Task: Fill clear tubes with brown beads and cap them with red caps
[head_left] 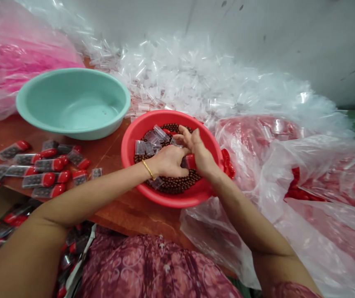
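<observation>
Head view: tube (186, 162) held over brown beads (178, 185)

The left hand (169, 162) curled closed round it; the right hand (202, 159), half-open, palmed its red cap (191, 162). Probably light, stiff and slick, it looked best held by its sides.

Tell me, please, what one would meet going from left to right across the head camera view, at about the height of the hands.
Red-capped containers → red basin → gold bracelet → left hand → right hand → red pieces → translucent plastic bags.
</observation>
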`<state>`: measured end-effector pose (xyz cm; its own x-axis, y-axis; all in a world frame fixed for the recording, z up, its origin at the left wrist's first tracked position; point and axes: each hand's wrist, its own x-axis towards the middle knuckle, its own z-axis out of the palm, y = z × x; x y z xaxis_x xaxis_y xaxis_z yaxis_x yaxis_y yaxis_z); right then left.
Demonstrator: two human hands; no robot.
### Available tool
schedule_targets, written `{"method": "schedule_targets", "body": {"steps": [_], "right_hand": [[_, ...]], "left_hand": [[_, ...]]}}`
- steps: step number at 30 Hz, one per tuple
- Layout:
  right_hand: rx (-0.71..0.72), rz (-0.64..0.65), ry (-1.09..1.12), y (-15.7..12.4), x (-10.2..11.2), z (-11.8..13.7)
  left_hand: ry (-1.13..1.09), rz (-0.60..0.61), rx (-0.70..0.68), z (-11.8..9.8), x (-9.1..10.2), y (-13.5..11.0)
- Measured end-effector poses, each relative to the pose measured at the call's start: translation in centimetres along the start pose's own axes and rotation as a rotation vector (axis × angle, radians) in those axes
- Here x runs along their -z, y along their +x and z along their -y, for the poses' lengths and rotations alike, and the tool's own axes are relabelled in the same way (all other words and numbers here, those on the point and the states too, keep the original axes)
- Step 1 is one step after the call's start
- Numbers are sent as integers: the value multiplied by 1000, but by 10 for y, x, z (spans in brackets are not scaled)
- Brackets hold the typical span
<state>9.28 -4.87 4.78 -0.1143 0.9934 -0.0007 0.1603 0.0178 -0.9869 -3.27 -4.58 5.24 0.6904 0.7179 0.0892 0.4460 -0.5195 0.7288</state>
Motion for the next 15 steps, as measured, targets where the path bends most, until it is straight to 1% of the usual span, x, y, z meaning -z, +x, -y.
{"method": "schedule_targets", "body": {"steps": [2, 3, 5, 6, 7, 9, 10, 12, 13, 14, 15], "right_hand": [[5, 26, 75, 7, 4, 10], [5, 31, 94, 11, 8, 14], [6, 4, 43, 17, 19, 16], [9, -9, -44, 20, 26, 15], [15, -7, -180, 22, 32, 13], [30, 60, -582, 24, 41, 7], [42, 122, -809, 25, 43, 4], [87, 268, -1182, 26, 40, -2], [127, 337, -1302, 27, 35, -5], [174, 404, -1376, 29, 29, -8], [224, 473, -1424, 31, 23, -11]], "left_hand": [[-21, -46, 4, -4, 13, -4], [-31, -80, 16, -6, 22, -10], [-14, -178, 86, -4, 46, -30], [30, -232, 155, 0, 60, -45], [108, -280, 250, 5, 73, -62], [361, -298, 505, 22, 99, -103], [516, -262, 658, 32, 109, -124], [762, -67, 936, 52, 126, -162], [846, 21, 1017, 60, 131, -177], [873, 64, 1039, 66, 135, -188], [858, 48, 1010, 69, 137, -195]]}}
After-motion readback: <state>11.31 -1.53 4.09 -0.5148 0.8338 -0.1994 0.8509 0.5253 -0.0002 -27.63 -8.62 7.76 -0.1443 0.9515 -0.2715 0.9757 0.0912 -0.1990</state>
